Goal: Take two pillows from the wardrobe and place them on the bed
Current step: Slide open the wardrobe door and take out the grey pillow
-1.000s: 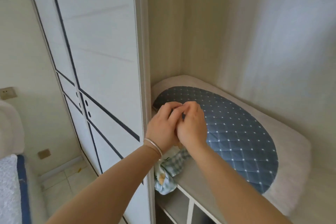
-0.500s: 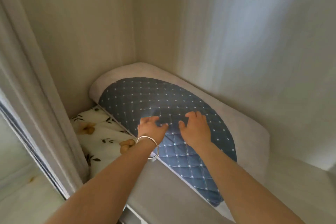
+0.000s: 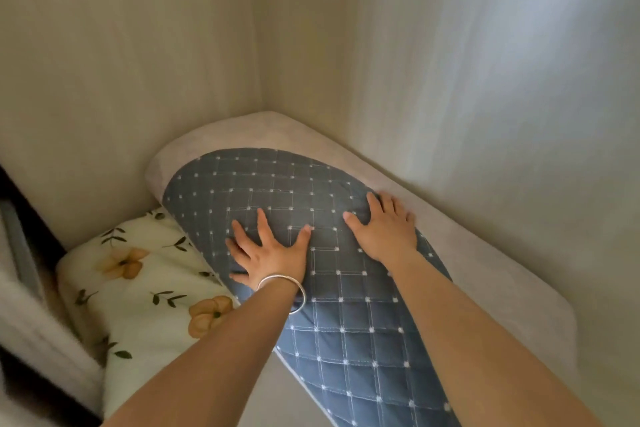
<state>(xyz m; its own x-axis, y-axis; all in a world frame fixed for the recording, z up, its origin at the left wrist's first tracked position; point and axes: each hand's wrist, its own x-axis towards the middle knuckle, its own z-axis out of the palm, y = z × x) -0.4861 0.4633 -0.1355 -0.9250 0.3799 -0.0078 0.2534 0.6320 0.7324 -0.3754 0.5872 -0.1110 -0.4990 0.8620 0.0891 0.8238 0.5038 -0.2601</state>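
A blue quilted pillow (image 3: 277, 184) with white dots lies on a wardrobe shelf, on top of a pale grey pillow (image 3: 450, 218) that runs along the back wall. My left hand (image 3: 270, 253), a silver bangle on its wrist, lies flat on the blue pillow with fingers spread. My right hand (image 3: 384, 229) rests on the same pillow further right, fingers straight and reaching over its far edge. A cream pillow (image 3: 138, 288) with yellow flowers and dark leaves sits to the left, partly under the blue one.
Beige wardrobe walls (image 3: 138, 62) close in at the back, left and right. A blurred white wardrobe door edge (image 3: 34, 340) stands at the lower left. A strip of bare shelf (image 3: 294, 402) shows between my forearms.
My hands came apart from in front of the pillow and moved onto it, fingers spreading flat. My view has closed in on the shelf, and the floral pillow came into sight.
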